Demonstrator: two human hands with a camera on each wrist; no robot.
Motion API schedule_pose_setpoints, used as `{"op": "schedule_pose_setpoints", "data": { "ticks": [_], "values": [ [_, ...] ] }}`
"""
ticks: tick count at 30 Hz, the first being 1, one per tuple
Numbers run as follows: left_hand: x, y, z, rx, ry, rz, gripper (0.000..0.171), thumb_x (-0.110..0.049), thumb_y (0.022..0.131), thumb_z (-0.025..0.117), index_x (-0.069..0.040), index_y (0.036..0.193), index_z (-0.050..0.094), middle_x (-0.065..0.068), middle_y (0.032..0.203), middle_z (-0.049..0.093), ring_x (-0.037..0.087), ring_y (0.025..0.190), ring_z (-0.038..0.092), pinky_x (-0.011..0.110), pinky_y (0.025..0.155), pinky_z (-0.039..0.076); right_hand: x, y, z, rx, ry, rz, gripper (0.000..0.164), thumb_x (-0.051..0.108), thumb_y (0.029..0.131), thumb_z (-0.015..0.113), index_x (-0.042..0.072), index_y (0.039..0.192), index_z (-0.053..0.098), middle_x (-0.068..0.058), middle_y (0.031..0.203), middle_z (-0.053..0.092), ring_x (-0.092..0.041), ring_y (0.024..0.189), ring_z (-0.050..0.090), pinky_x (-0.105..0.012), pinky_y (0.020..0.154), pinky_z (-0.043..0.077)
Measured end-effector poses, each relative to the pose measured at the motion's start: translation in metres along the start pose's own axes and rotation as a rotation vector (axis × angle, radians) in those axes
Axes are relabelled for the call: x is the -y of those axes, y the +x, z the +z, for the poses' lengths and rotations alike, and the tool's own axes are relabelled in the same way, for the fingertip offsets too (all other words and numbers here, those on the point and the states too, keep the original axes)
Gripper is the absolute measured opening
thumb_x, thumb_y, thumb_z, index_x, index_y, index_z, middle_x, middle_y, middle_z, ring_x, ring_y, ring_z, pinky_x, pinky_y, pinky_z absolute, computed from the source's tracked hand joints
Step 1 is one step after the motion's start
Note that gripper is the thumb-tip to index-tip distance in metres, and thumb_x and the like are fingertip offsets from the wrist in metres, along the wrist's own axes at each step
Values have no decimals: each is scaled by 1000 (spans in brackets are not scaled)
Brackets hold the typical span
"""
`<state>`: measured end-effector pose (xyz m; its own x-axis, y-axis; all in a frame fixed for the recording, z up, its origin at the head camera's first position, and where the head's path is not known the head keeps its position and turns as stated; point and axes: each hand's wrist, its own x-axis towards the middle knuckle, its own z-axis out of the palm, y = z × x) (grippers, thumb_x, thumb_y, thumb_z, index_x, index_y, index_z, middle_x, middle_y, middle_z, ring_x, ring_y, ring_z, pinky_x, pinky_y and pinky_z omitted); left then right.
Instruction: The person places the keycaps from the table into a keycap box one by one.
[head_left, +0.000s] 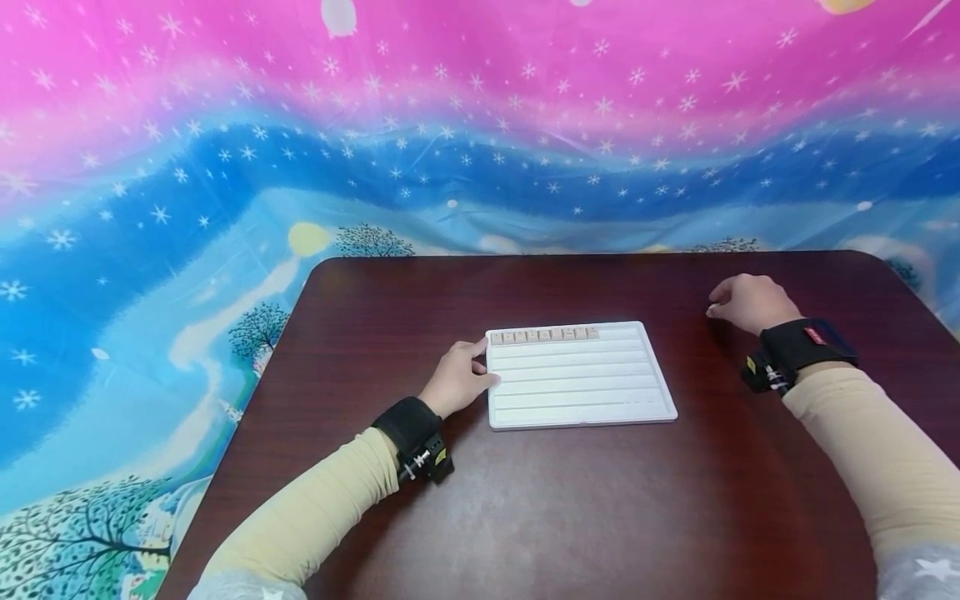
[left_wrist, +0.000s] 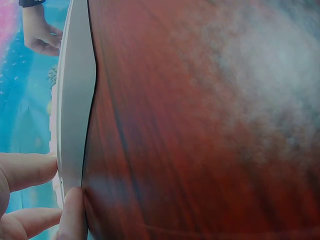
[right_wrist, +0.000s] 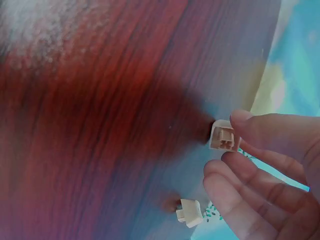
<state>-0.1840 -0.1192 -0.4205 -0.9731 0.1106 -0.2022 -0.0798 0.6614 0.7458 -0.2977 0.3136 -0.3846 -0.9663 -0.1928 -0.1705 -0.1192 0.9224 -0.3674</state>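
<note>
A white ridged tray (head_left: pixel 577 372) lies on the table, with a row of beige keycaps (head_left: pixel 543 335) along its far ridge from the left corner. My left hand (head_left: pixel 457 379) grips the tray's left edge, thumb at the near side and fingers farther up. In the left wrist view, fingertips press the tray's pale side wall (left_wrist: pixel 77 100). Off to the right of the tray, my right hand (head_left: pixel 752 302) pinches a single beige keycap (right_wrist: pixel 225 136) between thumb and fingers, its hollow underside showing. A second loose keycap (right_wrist: pixel 190 213) lies on the table beside those fingers.
The dark red-brown wooden table (head_left: pixel 585 508) extends around the tray on all sides. Behind its far edge hangs a pink and blue snowflake-patterned cloth (head_left: pixel 480 142). Black straps with small cameras sit on both wrists.
</note>
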Motion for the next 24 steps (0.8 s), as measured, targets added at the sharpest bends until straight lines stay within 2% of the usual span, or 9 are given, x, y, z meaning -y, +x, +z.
{"op": "schedule_pose_setpoints", "data": {
  "ticks": [10,19,24],
  "values": [
    [-1,0,0,-3,-4,5,70,-9,94,75,2,154,41,21,144,50,23,104,63,32,85,51,-2,2,6,-4,7,-11,28,6,98,64,-14,116,67,-36,114,63,-52,103,57,-64,84,45],
    [0,-1,-1,6,-8,-7,70,-10,95,75,1,155,40,21,145,49,23,105,62,33,85,50,-5,-5,7,-10,90,-64,34,7,100,62,-14,126,64,-36,119,62,-50,107,58,-60,85,47],
    [0,0,-1,10,2,2,70,-10,95,75,1,155,40,21,144,49,23,105,63,33,85,50,-9,-11,9,-24,131,-65,32,10,100,63,-11,124,67,-34,117,63,-47,105,58,-59,85,47]
  ]
}}
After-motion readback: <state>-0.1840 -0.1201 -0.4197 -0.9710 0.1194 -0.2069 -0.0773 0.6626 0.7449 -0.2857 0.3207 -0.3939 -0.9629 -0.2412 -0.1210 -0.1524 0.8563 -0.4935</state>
